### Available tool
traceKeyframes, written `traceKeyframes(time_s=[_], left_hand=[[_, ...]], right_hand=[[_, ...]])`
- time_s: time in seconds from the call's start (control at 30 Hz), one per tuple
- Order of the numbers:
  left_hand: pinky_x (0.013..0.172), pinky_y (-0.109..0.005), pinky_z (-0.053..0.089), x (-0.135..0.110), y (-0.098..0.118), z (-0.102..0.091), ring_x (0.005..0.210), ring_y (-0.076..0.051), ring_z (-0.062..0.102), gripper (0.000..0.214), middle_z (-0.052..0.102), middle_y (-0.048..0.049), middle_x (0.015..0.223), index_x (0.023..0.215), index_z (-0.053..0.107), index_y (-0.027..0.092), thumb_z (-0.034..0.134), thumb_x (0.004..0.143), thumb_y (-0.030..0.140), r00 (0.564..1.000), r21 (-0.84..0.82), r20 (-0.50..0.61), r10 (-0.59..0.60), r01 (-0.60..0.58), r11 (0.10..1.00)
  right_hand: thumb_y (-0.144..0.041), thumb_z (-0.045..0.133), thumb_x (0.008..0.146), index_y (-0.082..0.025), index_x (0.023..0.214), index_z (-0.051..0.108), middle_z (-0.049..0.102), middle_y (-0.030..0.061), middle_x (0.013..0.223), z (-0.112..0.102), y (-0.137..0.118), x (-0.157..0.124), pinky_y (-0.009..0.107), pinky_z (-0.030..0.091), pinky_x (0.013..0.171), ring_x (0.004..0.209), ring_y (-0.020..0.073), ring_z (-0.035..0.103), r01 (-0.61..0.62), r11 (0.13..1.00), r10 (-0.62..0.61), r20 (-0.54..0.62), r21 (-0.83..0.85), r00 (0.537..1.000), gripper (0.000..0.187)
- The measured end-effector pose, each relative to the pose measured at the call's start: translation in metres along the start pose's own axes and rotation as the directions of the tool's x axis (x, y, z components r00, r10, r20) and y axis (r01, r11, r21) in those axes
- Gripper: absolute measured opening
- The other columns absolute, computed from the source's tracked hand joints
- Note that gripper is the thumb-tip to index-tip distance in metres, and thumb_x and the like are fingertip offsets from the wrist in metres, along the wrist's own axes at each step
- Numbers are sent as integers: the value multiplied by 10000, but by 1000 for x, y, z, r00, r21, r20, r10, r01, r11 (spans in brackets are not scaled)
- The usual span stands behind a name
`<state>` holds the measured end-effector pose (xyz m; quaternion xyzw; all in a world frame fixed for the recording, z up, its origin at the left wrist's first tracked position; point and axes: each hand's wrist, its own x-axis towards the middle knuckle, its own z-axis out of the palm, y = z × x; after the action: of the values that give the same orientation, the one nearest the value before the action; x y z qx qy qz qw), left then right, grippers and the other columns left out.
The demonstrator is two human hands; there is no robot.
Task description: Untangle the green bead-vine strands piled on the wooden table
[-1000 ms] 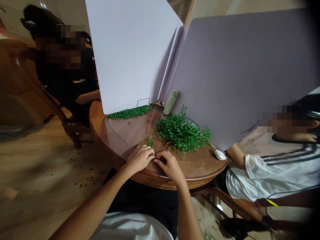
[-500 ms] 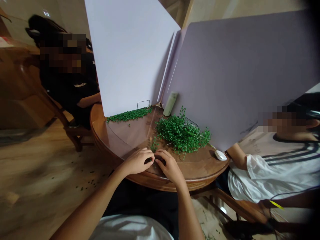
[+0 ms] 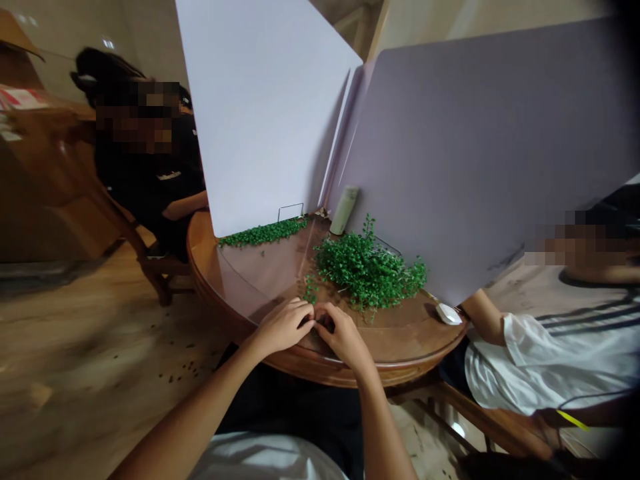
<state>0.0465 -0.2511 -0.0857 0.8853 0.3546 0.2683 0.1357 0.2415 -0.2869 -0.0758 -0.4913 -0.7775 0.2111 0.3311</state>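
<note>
My left hand (image 3: pixel 283 326) and my right hand (image 3: pixel 343 335) rest together on the near edge of the round wooden table (image 3: pixel 235 293), fingertips meeting in a pinch. A small green sprig (image 3: pixel 310 290) sticks up just beyond the fingers; what the fingers pinch is hidden. A heap of green leafy sprigs (image 3: pixel 367 270) lies just beyond my right hand. A row of small green pieces (image 3: pixel 263 233) lines the foot of the left white board.
Two white boards (image 3: pixel 265 107) stand upright on the table as partitions. A pale green bottle (image 3: pixel 345 209) leans at their corner. A white mouse (image 3: pixel 449 313) lies at the right edge. One person sits at left, another at right. Green bits litter the wooden floor (image 3: pixel 175 373).
My hands have stayed together at the table edge, fingers closing tighter. The view shifted slightly to the left and down.
</note>
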Motion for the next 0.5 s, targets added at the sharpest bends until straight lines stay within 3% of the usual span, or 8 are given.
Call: traceKeyframes(time_s=[0.2, 0.5], left_hand=[[826, -344, 423, 3, 3, 8, 921, -222, 580, 91, 650, -38, 922, 882, 567, 201, 547, 927, 124, 996, 65, -66, -64, 68, 996], [800, -311, 407, 4, -2, 10, 870, -191, 574, 124, 645, -3, 845, 811, 567, 211, 582, 889, 116, 996, 68, -55, -64, 68, 995]], right_hand=[[-183, 618, 893, -253, 1062, 629, 682, -5, 907, -1, -4, 0, 273, 434, 773, 837, 185, 595, -15, 1000, 16, -29, 26, 999, 183], [-167, 658, 857, -238, 939, 641, 685, -11, 892, 0, -1, -1, 270, 416, 793, 865, 182, 594, -38, 999, 40, -72, 27, 997, 110]])
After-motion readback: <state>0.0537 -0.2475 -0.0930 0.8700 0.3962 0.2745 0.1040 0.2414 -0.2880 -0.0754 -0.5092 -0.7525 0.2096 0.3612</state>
